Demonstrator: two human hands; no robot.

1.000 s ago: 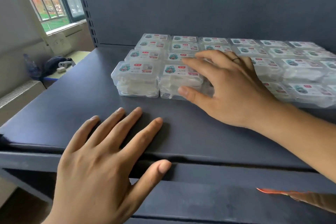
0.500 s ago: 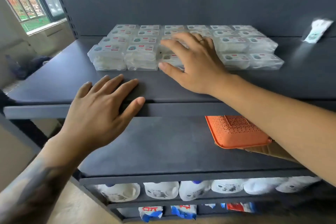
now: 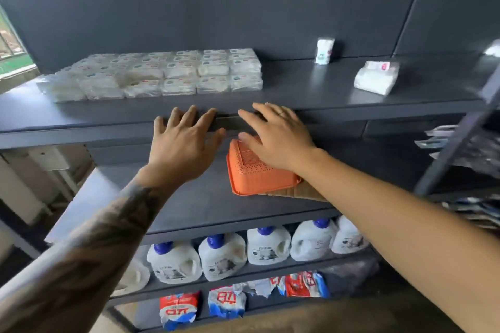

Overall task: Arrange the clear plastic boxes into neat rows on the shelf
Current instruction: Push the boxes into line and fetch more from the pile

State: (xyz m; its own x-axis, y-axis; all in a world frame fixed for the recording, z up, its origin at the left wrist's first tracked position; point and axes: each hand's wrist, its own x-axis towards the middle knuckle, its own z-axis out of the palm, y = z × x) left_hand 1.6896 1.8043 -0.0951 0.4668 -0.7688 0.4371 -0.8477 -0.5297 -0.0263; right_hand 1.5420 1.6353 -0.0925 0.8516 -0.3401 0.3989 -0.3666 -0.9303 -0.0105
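Clear plastic boxes [image 3: 173, 74] of white contents sit in rows — both hands' fingers [image 3: 186, 116] spread, gripping nothing.

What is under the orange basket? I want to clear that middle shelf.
A tan woven piece sticks out beneath the orange basket at its near edge. The rest of it is covered, so what it is stays unclear.

shelf [image 3: 297, 89] dark | left: clear plastic boxes [image 3: 173, 73] in rows | right: 2 stray boxes [image 3: 376, 77]
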